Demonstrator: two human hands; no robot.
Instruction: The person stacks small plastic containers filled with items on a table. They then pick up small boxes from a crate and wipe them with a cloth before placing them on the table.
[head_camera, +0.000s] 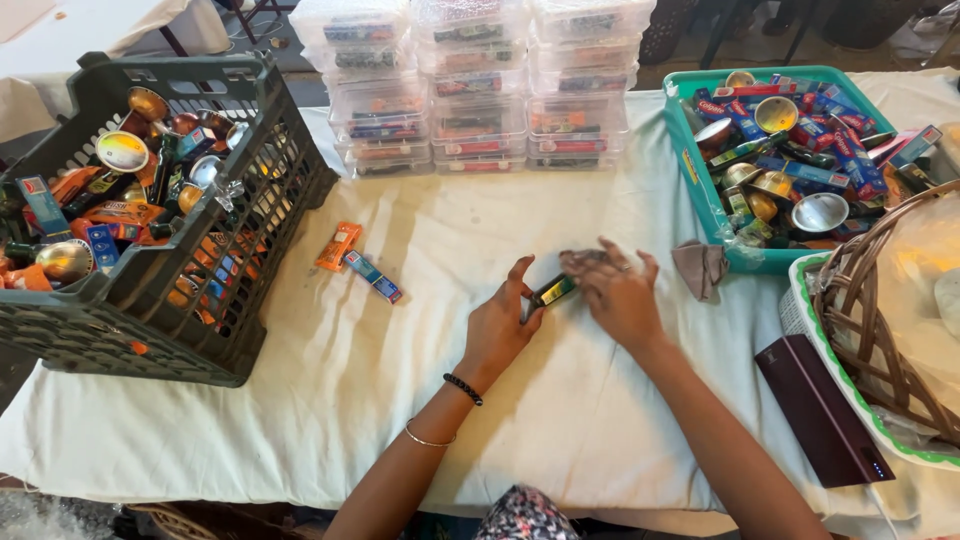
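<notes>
**Small bottle wiped between 2 hands**

A small dark bottle (553, 290) is pinched at its end by the left hand (497, 325), low over the white tablecloth (450, 240) at mid-table, apparently so it is steadied. A greyish cloth (585, 262) is pressed onto it under the right hand (620, 297), fingers closed over the cloth. 2 small boxes (360, 262) lie nearby, between the dark crate (250, 300) and the hands; a teal basket (700, 190) is kept within reach.
</notes>
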